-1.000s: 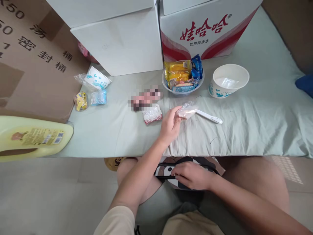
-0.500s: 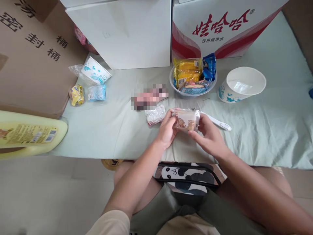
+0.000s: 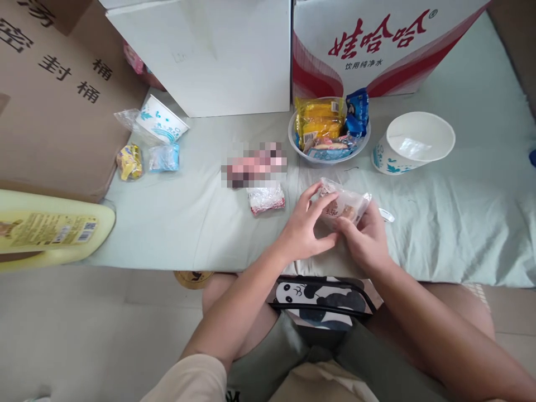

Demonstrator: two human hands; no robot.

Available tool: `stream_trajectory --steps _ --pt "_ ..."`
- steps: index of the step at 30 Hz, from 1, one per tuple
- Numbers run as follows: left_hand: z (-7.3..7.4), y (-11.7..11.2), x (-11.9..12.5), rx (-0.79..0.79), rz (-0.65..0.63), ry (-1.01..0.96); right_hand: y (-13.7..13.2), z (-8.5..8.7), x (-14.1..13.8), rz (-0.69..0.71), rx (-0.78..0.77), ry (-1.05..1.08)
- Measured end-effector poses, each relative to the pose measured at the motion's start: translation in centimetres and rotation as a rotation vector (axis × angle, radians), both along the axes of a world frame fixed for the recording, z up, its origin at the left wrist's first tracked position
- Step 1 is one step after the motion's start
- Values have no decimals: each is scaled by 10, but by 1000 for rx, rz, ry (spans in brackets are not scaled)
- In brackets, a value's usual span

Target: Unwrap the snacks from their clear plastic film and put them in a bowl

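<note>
A snack packet (image 3: 345,204), whitish with brown print and clear crinkled ends, is tilted above the cloth. My right hand (image 3: 368,237) grips its right end, thumb in front. At the packet's left side is my left hand (image 3: 304,226): fingers apart, thumb away below, fingertips against or just over the wrapper. Partly behind my right hand lies a white slim object (image 3: 387,215), mostly covered. To the left rests a clear-wrapped packet with red edges (image 3: 266,198), beside a pixelated pinkish item (image 3: 253,166).
Beyond my hands stand a clear bowl (image 3: 294,142) of wrapped snacks and a white paper tub (image 3: 391,153) holding a clear wrapper. A tipped paper cup (image 3: 163,120), wrappers (image 3: 164,158), a yellow bottle (image 3: 96,223) and a brown carton (image 3: 67,128) occupy the left. White boxes (image 3: 234,67) line the back.
The packet has shifted right and tilted, its right end lower. My left hand has loosened from its left end and spread its fingers, while my right hand keeps its grip.
</note>
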State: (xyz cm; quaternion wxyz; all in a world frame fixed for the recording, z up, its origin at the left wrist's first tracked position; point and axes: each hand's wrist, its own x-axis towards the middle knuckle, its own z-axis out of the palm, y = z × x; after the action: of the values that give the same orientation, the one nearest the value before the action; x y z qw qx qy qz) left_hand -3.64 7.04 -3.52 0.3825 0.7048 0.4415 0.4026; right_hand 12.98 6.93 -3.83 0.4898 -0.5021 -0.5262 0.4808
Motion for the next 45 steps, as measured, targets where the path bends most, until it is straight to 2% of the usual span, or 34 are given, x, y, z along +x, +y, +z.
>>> stream_trajectory --steps 2,4,6,9,11,14,15,17,19,21,24,27,29,31,35,38,42,45 --pt "-1 2 -1 34 -33 27 0 -1 0 103 -43 141" --pt "-4 5 -1 1 -24 -33 0 -1 3 176 -56 230" --pt "-7 8 -1 -104 11 -147 0 2 6 243 -62 246" --pt "-7 9 -2 -367 89 -362 1 6 12 306 -79 219" --pt "-4 8 -4 -538 117 -499 3 7 15 227 -60 189" --pt "2 6 -9 -729 101 -621 7 6 18 13 38 73" --pt "4 6 -11 -770 79 -630 8 6 19 -11 62 33" --pt "6 5 -12 -810 34 -619 9 5 19 68 68 -5" --pt "8 4 -12 -812 -8 -582 9 4 18 201 37 3" --pt "9 4 -12 -792 -48 -515 6 3 17 264 18 -8" --pt "11 3 -12 -764 -122 -421 4 2 16 238 38 -67" --pt "11 3 -14 -706 -139 -417 4 1 14 152 5 -84" --pt "9 3 -14 -626 -89 -410 4 1 12 96 -51 -61" --pt "6 4 -13 -545 19 -372 3 1 8 81 -84 -26" --pt "4 7 -13 -477 202 -370 3 2 5 105 -58 49" --pt "9 10 -15 -459 222 -349 3 3 8 148 -36 63" --pt "11 9 -16 -415 149 -220 3 4 12 241 -26 -57" --pt "8 7 -15 -379 141 -186 3 5 10 231 -54 -120"
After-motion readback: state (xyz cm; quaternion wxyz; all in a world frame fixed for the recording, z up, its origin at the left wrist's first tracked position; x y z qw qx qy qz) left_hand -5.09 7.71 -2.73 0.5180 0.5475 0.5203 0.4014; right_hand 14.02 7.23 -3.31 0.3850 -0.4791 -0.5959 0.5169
